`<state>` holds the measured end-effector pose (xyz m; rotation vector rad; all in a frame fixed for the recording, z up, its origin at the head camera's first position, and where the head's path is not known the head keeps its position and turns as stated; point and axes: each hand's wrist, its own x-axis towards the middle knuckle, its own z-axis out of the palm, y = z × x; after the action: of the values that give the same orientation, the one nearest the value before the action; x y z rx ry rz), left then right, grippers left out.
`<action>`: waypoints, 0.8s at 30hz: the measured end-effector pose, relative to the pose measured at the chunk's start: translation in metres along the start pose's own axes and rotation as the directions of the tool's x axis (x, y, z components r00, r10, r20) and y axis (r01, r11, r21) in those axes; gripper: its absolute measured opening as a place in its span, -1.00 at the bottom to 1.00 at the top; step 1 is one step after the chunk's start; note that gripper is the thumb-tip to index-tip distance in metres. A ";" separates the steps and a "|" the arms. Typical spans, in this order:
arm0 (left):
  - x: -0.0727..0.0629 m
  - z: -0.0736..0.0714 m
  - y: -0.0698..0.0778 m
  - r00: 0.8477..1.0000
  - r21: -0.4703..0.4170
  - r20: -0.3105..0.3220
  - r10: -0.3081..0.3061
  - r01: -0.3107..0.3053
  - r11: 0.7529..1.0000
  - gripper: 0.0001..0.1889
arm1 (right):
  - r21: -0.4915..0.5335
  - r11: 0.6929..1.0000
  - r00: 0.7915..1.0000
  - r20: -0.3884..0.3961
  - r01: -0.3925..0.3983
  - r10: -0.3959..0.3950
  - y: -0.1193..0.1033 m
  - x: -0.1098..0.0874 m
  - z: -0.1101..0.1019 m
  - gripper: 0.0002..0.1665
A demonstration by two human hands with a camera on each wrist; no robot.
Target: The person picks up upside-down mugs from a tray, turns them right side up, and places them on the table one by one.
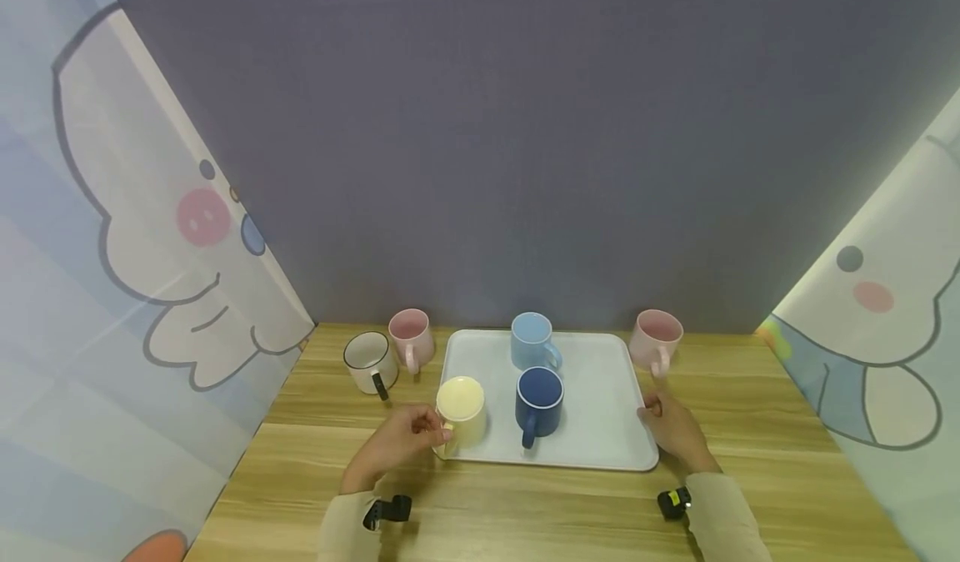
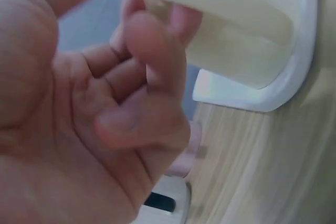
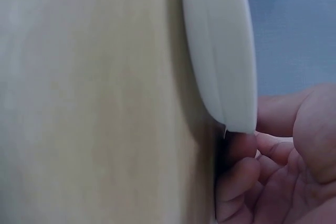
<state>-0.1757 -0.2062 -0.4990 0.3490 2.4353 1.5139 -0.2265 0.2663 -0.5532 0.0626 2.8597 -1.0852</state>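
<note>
My left hand point(image 1: 405, 439) grips the handle of a pale yellow mug point(image 1: 462, 412) at the front left of a white tray point(image 1: 592, 412). In the left wrist view, curled fingers point(image 2: 157, 61) lie at that mug's handle. A dark blue mug point(image 1: 539, 402) stands upright near the tray's middle, and a light blue mug point(image 1: 532, 342) stands behind it. At the tray's right edge, my right hand point(image 1: 675, 429) holds the rim. The right wrist view has the thumb point(image 3: 281, 114) above the tray rim point(image 3: 226, 51) and fingertips beneath it.
Left of the tray, a white mug point(image 1: 371, 362) with a black handle and a pink mug point(image 1: 412, 339) stand on the wooden table point(image 1: 510, 508). Another pink mug point(image 1: 656, 341) stands beyond the tray's right side. A grey wall point(image 1: 480, 145) rises behind the table.
</note>
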 end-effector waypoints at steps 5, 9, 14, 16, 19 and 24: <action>0.002 0.005 -0.006 0.999 -0.043 0.041 -0.027 0.028 0.999 -0.72 | 0.000 1.000 1.000 0.006 -0.009 0.009 -0.001 0.000 0.000 -0.62; 0.004 0.009 -0.011 0.995 -0.082 0.094 0.014 -0.006 0.997 -0.67 | 0.002 1.000 1.000 0.009 -0.019 0.019 -0.003 -0.001 -0.001 -0.60; 0.009 0.015 -0.011 0.998 -0.122 0.067 -0.019 0.027 0.992 -0.60 | 0.006 1.000 1.000 0.004 -0.024 0.024 -0.004 -0.002 -0.002 -0.57; 0.011 0.018 -0.010 0.999 -0.132 0.036 -0.041 0.045 0.990 -0.59 | 0.008 1.000 1.000 0.003 -0.022 0.022 -0.005 -0.003 -0.002 -0.57; 0.016 0.021 -0.010 0.998 -0.140 -0.016 -0.053 0.050 0.989 -0.60 | 0.008 1.000 1.000 0.007 -0.026 0.026 -0.006 -0.003 -0.002 -0.57; 0.026 0.028 -0.009 0.991 -0.155 -0.108 -0.082 0.064 0.986 -0.58 | 0.010 0.999 0.999 0.015 -0.032 0.032 -0.007 -0.004 -0.002 -0.57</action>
<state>-0.1910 -0.1784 -0.5215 0.1455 2.3693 1.7162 -0.2232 0.2628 -0.5465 0.1002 2.8298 -1.0903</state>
